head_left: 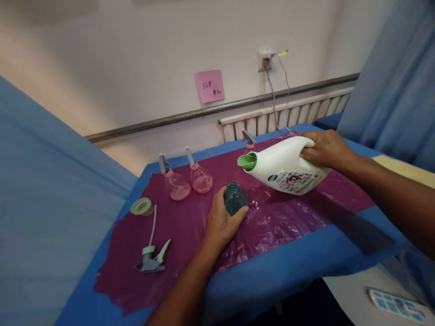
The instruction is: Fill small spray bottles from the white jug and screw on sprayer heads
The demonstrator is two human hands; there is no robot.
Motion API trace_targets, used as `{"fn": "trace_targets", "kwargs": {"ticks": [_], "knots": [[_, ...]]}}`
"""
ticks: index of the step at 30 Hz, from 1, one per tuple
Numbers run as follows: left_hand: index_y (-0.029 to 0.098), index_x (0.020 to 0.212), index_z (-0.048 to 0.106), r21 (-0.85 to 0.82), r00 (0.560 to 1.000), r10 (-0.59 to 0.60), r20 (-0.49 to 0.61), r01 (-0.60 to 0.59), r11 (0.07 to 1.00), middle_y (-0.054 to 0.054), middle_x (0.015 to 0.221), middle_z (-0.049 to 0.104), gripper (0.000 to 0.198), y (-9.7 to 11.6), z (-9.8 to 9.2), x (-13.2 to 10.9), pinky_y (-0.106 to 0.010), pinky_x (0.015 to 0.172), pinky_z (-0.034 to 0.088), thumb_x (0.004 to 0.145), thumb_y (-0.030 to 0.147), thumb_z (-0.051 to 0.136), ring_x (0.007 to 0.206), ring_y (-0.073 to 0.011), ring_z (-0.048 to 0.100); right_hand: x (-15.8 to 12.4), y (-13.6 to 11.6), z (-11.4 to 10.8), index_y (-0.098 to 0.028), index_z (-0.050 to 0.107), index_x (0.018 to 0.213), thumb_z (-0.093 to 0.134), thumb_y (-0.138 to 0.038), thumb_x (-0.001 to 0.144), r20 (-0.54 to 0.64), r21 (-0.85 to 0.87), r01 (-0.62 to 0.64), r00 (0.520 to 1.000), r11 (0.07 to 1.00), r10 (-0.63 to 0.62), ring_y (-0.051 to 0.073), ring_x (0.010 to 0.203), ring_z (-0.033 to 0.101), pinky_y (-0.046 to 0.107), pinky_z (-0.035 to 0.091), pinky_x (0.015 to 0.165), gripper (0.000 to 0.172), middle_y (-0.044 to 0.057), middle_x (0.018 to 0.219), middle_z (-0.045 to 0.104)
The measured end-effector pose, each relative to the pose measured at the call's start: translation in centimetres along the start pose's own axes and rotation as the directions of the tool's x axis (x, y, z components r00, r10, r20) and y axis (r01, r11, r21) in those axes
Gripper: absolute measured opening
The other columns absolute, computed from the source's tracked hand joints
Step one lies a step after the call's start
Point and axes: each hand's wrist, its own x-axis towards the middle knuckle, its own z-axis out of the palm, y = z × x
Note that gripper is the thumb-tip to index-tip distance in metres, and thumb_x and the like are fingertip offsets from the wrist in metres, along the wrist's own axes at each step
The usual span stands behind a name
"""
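A round teal bottle with an uncapped neck stands on the purple plastic sheet, my left hand wrapped round its near and left sides. By its handle, my right hand grips a large white detergent jug tilted to the left. Its green pouring spout is above and to the right of the bottle's mouth, apart from it; no stream of liquid shows. On the sheet at left lie a grey and green spray head with its tube and a pale green cap.
Two pink spray bottles with some liquid stand behind on the left. Another pink-and-grey spray head shows behind the jug. The blue-covered table meets a wall with a radiator, and blue curtains hang at both sides.
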Motion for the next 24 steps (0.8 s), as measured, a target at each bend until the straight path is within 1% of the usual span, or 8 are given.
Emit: {"fn": "trace_targets", "kwargs": {"ticks": [5,9,13,16,19,24], "knots": [[0.024,0.169,0.048,-0.068,0.995,-0.094,-0.036,0.092,0.993,-0.018,0.165,0.063,0.089,0.3,-0.3,-0.1,-0.059,0.132,0.049,0.092,0.042,0.089,0.154,-0.0374,0.064,0.2,-0.2,0.3,-0.021,0.087,0.112,0.07,-0.034,0.096,0.014,-0.081,0.015,1.0,0.997,-0.014,0.026,0.082,0.067,0.036,0.03,0.073,0.027,0.014,0.1,0.086],[0.024,0.17,0.049,-0.111,0.99,-0.126,-0.054,0.12,0.987,-0.017,0.167,0.064,0.089,1.2,-0.9,-0.2,-0.059,0.132,0.048,0.092,0.036,0.089,0.153,-0.0368,0.065,0.4,-0.5,0.4,-0.023,0.088,0.119,0.067,-0.042,0.097,0.017,-0.131,0.026,1.0,0.991,-0.024,0.027,0.082,0.069,0.036,0.028,0.072,0.036,0.013,0.103,0.087],[0.023,0.17,0.05,-0.154,0.988,-0.143,-0.053,0.133,0.979,-0.017,0.163,0.068,0.09,1.8,-1.5,-0.5,-0.058,0.13,0.05,0.09,0.033,0.089,0.148,-0.0368,0.068,0.5,-1.0,0.5,-0.025,0.088,0.12,0.062,-0.048,0.096,0.016,-0.166,0.04,0.999,0.985,-0.038,0.03,0.085,0.072,0.036,0.028,0.07,0.041,0.013,0.105,0.087],[0.023,0.168,0.052,-0.115,0.99,-0.137,-0.039,0.132,0.985,-0.017,0.162,0.068,0.087,2.0,-2.1,-0.8,-0.058,0.131,0.049,0.09,0.034,0.087,0.149,-0.0372,0.068,0.5,-1.2,0.5,-0.023,0.087,0.118,0.06,-0.048,0.097,0.019,-0.186,0.06,0.998,0.981,-0.058,0.032,0.088,0.073,0.037,0.027,0.07,0.043,0.016,0.108,0.088],[0.024,0.167,0.054,-0.057,0.987,-0.156,-0.034,0.154,0.987,-0.017,0.16,0.069,0.086,1.8,-3.0,-1.2,-0.06,0.132,0.048,0.089,0.035,0.089,0.151,-0.0389,0.066,0.5,-1.4,0.4,-0.023,0.087,0.117,0.058,-0.048,0.098,0.026,-0.2,0.079,0.997,0.977,-0.075,0.032,0.089,0.074,0.037,0.026,0.07,0.043,0.017,0.109,0.088],[0.024,0.168,0.051,-0.077,0.99,-0.138,-0.026,0.136,0.988,-0.017,0.161,0.068,0.085,1.0,-4.8,-2.1,-0.058,0.131,0.05,0.091,0.037,0.085,0.15,-0.037,0.068,0.5,-1.5,0.4,-0.025,0.087,0.116,0.057,-0.05,0.098,0.038,-0.224,0.084,0.996,0.971,-0.078,0.031,0.085,0.072,0.037,0.027,0.069,0.044,0.015,0.104,0.087]]}}
